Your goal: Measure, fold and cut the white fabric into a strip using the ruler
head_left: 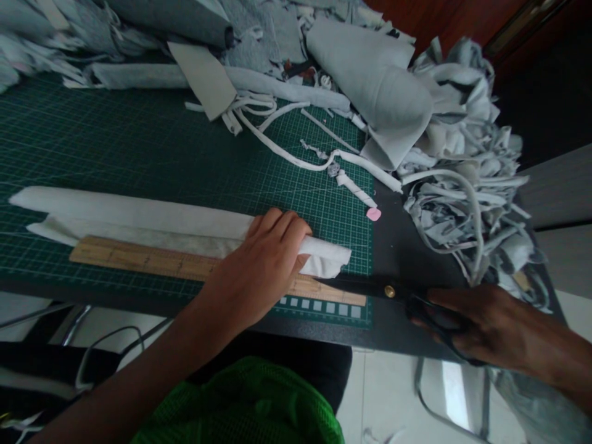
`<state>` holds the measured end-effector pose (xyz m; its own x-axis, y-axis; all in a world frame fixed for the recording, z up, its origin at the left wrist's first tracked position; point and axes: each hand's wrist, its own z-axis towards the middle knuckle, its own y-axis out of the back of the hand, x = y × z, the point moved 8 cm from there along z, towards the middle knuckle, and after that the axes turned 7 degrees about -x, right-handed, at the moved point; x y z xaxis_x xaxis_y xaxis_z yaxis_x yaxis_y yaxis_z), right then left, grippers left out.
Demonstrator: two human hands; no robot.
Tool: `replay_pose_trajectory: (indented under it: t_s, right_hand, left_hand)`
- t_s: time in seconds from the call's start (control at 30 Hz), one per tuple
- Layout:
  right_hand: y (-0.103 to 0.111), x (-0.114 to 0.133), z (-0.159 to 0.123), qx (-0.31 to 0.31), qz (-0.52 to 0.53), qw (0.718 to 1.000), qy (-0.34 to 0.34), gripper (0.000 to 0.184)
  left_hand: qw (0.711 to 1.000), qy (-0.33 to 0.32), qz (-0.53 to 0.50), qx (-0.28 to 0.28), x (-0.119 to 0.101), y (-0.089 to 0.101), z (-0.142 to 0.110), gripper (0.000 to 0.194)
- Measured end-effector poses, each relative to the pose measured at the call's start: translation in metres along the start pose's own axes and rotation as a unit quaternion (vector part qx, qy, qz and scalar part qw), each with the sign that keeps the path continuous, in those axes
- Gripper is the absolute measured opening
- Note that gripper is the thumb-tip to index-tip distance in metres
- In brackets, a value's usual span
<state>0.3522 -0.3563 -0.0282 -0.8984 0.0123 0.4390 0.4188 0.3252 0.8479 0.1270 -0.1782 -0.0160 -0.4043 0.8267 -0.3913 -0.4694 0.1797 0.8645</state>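
Observation:
A long folded strip of pale fabric (139, 209) lies on the green cutting mat (152, 135). My left hand (272, 259) is closed over it near its right end, fingers curled round the fabric. Beneath that hand and along the fabric's near edge runs a wooden ruler (143, 256), partly covered. My right hand (481, 320) grips black-handled scissors (389, 291) with a brass pivot. Their dark blades point left, over the ruler and just below the strip's right end. Whether the blades touch the fabric I cannot tell.
Rolled and crumpled grey fabric (370, 86) lines the table's far side. A heap of tangled strips (462, 203) fills the right. Thin white cords (287, 154), a beige card (203, 80) and a small pink piece (374, 214) lie on or beside the mat. A metal-framed chair (485, 394) stands below.

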Motion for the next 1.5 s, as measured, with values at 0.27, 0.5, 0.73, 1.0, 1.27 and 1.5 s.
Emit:
replay_pose_trajectory:
  t_s: [0.27,0.5,0.73,1.0,1.27,1.5]
  right_hand:
    - [0.006,0.022,0.014,-0.01,-0.034,0.999,0.022,0.015]
    - [0.013,0.044,0.03,-0.019,-0.032,0.999,0.035,0.019]
    - [0.01,0.036,0.024,-0.01,-0.014,0.999,0.038,0.031]
    - [0.008,0.039,0.029,-0.009,-0.058,0.998,0.022,0.016]
    - [0.003,0.034,0.028,0.005,-0.025,1.0,-0.006,0.013]
    - [0.006,0.03,0.024,0.002,-0.025,1.0,-0.008,0.021]
  left_hand:
    - [1.0,-0.004,-0.011,0.002,0.0,-0.001,-0.001,0.016]
    - [1.0,0.005,-0.014,0.005,0.0,0.001,-0.002,0.016]
    - [1.0,-0.001,-0.014,0.003,0.0,-0.001,-0.001,0.015]
    - [1.0,0.01,-0.014,0.007,0.0,0.001,0.0,0.014]
    - [1.0,0.01,-0.011,0.008,0.0,0.001,0.0,0.013]
    - [1.0,0.012,-0.013,0.008,0.0,0.0,-0.001,0.014]
